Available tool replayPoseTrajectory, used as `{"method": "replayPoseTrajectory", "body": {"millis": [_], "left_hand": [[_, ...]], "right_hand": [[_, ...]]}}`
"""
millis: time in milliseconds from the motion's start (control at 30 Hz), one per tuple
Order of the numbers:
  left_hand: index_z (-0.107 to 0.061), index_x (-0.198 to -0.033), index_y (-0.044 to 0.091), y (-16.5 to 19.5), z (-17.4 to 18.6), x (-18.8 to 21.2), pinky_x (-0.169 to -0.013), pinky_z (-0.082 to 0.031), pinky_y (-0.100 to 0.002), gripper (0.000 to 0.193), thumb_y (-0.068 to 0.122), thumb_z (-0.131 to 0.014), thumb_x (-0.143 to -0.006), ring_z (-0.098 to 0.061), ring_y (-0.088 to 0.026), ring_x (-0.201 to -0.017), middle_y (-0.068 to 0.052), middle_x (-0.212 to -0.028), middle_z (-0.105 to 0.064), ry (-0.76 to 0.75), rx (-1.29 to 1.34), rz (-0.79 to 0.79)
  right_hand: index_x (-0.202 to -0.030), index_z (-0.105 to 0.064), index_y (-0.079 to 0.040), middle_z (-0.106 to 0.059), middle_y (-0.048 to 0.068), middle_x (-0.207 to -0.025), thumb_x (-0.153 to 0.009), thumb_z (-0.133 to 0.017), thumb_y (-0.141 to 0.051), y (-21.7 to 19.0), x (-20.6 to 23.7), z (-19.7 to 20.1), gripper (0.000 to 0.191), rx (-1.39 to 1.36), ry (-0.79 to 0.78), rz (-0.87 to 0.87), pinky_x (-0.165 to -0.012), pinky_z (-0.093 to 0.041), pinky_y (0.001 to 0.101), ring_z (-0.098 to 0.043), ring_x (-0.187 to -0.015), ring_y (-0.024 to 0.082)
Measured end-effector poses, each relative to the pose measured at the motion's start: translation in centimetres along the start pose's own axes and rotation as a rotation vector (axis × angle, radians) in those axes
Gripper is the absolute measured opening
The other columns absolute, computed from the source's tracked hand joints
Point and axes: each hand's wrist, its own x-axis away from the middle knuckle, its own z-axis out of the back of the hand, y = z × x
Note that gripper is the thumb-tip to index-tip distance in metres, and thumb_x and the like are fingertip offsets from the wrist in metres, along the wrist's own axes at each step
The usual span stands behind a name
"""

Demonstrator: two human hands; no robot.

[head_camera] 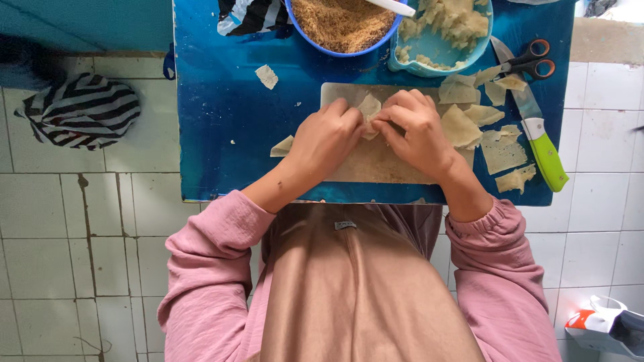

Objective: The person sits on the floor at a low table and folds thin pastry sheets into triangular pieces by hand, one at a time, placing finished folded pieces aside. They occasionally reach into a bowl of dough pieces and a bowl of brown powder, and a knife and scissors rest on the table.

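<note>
Floor (80,255): square white tiles with dark, soiled grout lines; several tiles stained or cracked, one dark blotch near the left. Desk (221,134): low, glossy blue top with worn lower edge, set directly on the tiled floor. Striped cloth bundle (80,110): black-and-white, lying on the floor left of the desk. White and orange plastic object (607,325): lower right corner, on the tiles. Light: even, soft daylight; faint reflections on the blue surface.
</note>
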Motion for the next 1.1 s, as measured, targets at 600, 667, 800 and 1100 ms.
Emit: {"method": "replayPoseTrajectory", "body": {"millis": [600,667,800,1100], "left_hand": [[-0.069,-0.089,0.008,-0.8,0.3,-1.9,-0.068,-0.052,-0.048,0.010,0.016,-0.073,-0.090,-0.066,-0.037,-0.084,-0.015,-0.092,-0.065,-0.119,0.138,0.087],[-0.065,-0.092,0.004,-1.1,0.2,-2.1,-0.070,-0.052,-0.048,0.016,0.017,-0.073,-0.088,-0.066,-0.037,-0.086,-0.015,-0.092,-0.067,-0.115,0.204,0.130],[-0.065,-0.093,0.007,-0.8,0.0,-1.7,-0.070,-0.053,-0.046,0.011,0.015,-0.071,-0.089,-0.066,-0.035,-0.086,-0.014,-0.094,-0.066,-0.092,0.166,0.086],[-0.065,-0.099,0.008,-0.9,0.4,-0.9,-0.079,-0.053,-0.041,0.010,0.013,-0.068,-0.091,-0.064,-0.028,-0.096,-0.008,-0.097,-0.059,-0.058,-0.123,-0.185]], "right_hand": [[-0.098,-0.068,-0.004,-0.062,0.010,-0.101,-0.090,-0.078,-0.004,0.5,-0.2,-1.1,0.013,-0.102,0.009,-0.134,-0.086,-0.045,0.0407,-0.059,-0.100,0.031],[-0.103,-0.069,-0.006,-0.064,0.009,-0.106,-0.093,-0.077,-0.002,0.1,0.0,-0.7,0.014,0.050,-0.013,-0.012,-0.088,-0.043,0.0419,-0.059,-0.102,0.031],[-0.102,-0.069,-0.005,-0.064,0.010,-0.105,-0.084,-0.081,-0.009,-0.1,0.4,-0.2,0.022,0.076,-0.024,0.023,-0.086,-0.042,0.0435,-0.058,-0.100,0.032],[-0.102,-0.070,-0.005,-0.059,0.012,-0.101,-0.089,-0.077,-0.004,0.8,-0.1,-1.1,0.015,-0.133,0.037,-0.139,-0.085,-0.046,0.0434,-0.057,-0.101,0.033]]}}
